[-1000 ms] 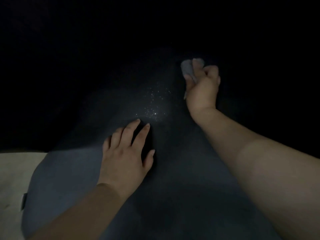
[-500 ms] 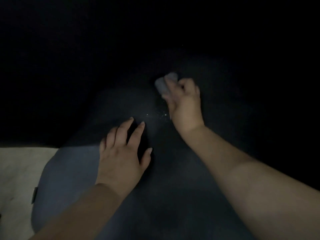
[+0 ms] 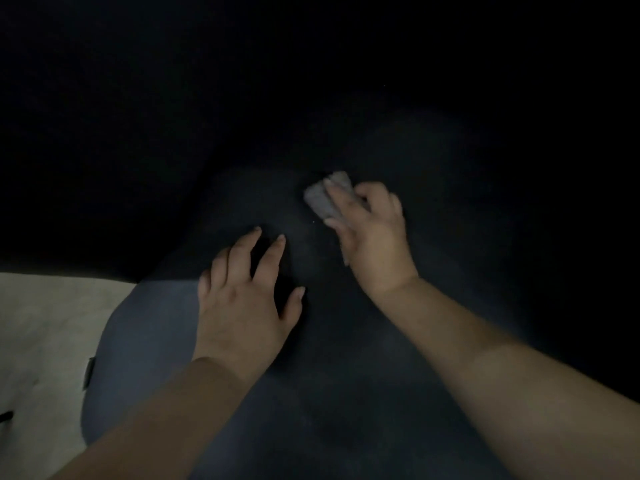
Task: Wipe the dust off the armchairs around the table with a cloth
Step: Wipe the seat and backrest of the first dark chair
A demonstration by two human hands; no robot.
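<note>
On the dark blue upholstered surface of the armchair (image 3: 145, 341), slightly right of the middle of the view, a small grey cloth (image 3: 325, 199) is pressed down by the right hand (image 3: 374, 237). The grip of that hand is clamped on the cloth: the fingers are curled over its top, the thumb is set against its near edge, and only the left and far parts of the folded pad are left showing. The left hand (image 3: 242, 299) is laid flat on the upholstery just near and left of it, fingers spread and straight, with nothing held.

The cloth is judged to be light, soft and limp, easily bunched; it is best taken as a folded wad under the whole hand, as it is now, so that a broad face is kept against the fabric and no loose corner is dragged. The armchair cushion is judged soft and yielding under pressure, its cover matt and not slippery, so some bracing by the free hand is likely useful.

No containers can be made out. A pale surface (image 3: 41, 323) is seen at the near left beside the armchair; the far part of the scene is too dark to be read.
</note>
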